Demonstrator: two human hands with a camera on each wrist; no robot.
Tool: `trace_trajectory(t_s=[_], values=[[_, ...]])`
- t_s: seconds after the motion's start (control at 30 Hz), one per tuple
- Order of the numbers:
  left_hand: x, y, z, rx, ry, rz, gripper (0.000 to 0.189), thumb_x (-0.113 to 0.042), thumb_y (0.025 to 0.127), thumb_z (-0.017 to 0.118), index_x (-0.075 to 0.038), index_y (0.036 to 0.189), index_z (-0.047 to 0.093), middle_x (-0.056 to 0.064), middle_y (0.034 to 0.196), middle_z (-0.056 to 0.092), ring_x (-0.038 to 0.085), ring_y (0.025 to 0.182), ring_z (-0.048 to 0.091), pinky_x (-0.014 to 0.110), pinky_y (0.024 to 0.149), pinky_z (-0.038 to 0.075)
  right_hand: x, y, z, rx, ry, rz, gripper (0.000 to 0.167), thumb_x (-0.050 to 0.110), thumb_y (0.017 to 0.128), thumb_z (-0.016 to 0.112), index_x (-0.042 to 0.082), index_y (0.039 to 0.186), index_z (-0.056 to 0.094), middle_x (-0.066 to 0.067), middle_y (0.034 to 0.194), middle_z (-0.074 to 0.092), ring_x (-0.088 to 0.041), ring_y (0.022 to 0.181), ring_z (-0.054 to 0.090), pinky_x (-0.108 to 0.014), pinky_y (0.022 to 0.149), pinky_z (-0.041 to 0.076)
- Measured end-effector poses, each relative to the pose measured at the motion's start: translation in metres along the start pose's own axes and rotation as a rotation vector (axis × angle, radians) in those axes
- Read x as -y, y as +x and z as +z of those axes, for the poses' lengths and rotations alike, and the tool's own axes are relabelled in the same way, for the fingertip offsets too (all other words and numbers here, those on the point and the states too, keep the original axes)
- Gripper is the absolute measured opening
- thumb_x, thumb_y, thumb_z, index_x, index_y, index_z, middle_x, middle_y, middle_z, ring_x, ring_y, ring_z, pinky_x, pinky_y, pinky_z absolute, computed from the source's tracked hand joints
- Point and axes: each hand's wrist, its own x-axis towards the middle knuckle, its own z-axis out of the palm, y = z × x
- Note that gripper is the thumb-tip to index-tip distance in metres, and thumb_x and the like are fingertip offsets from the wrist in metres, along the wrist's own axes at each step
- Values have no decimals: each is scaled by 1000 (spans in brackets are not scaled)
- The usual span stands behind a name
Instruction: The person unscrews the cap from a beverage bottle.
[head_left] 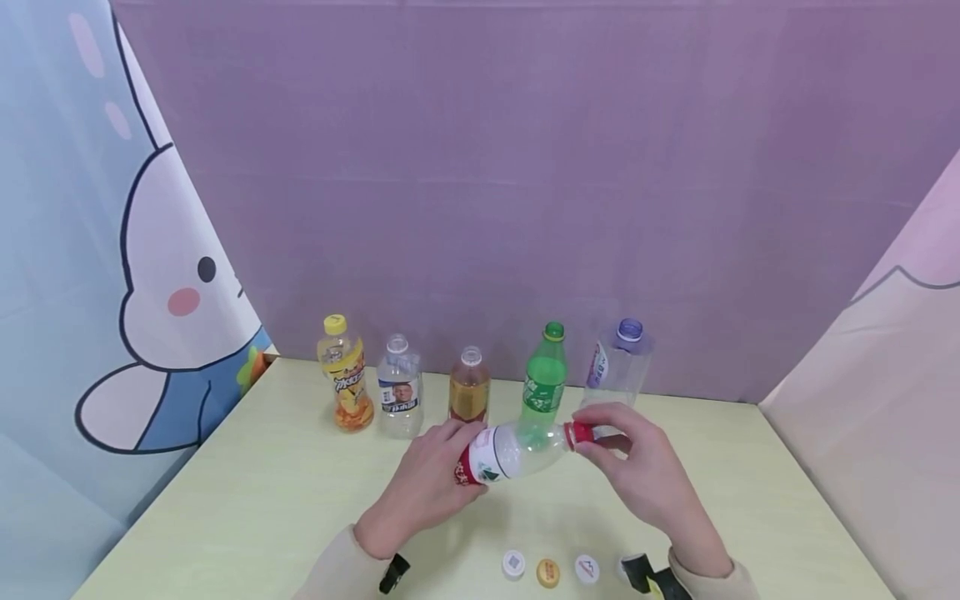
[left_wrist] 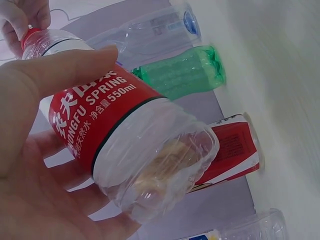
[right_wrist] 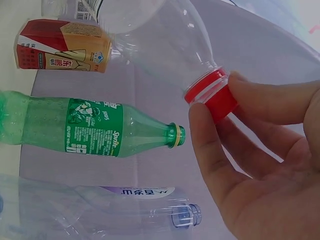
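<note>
A clear plastic water bottle (head_left: pixel 525 450) with a red and white label is tilted almost onto its side above the table. My left hand (head_left: pixel 438 475) grips its labelled body; the left wrist view shows the thumb over the label and the fingers beneath, the bottle's base (left_wrist: pixel 170 165) facing that camera. At the other end, thumb and fingertips of my right hand (head_left: pixel 637 462) pinch the red cap (right_wrist: pixel 220 97). In the right wrist view the cap sits at the bottle's mouth, with a clear band showing between it and the red ring on the neck.
Behind the hands stand a yellow-capped bottle (head_left: pixel 349 379), a clear bottle (head_left: pixel 400 396), an amber bottle with a red label (head_left: pixel 469 392), a green Sprite bottle (head_left: pixel 545 375) and a large clear bottle (head_left: pixel 618 367). Nearer lie white caps (head_left: pixel 513 565) and a yellow cap (head_left: pixel 548 572).
</note>
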Motion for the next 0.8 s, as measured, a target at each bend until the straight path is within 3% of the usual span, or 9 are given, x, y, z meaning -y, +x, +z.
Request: trace_trajectory(t_s=[0.3, 0.57, 0.8], values=[[0, 0, -1, 16, -14, -3, 71, -25, 74, 92, -13, 135, 58, 7, 128, 62, 28, 108, 60, 50, 89, 51, 0, 1, 3, -43, 45, -24, 18, 1, 88, 77, 11, 103, 75, 3, 101, 71, -12, 88, 69, -26, 80, 58], [1, 0, -3, 2, 1, 5, 70, -27, 74, 92, -11, 134, 59, 8, 127, 63, 28, 107, 60, 49, 87, 51, 1, 2, 3, -38, 22, 20, 39, 0, 86, 78, 1, 123, 66, -7, 115, 67, -22, 103, 68, -26, 89, 56], [2, 0, -5, 5, 0, 2, 70, -26, 74, 92, -11, 134, 59, 9, 125, 63, 28, 107, 61, 49, 87, 52, 1, 1, 3, -19, -19, 13, 36, -6, 84, 77, 7, 117, 71, -1, 110, 70, -20, 97, 67, -27, 79, 59]])
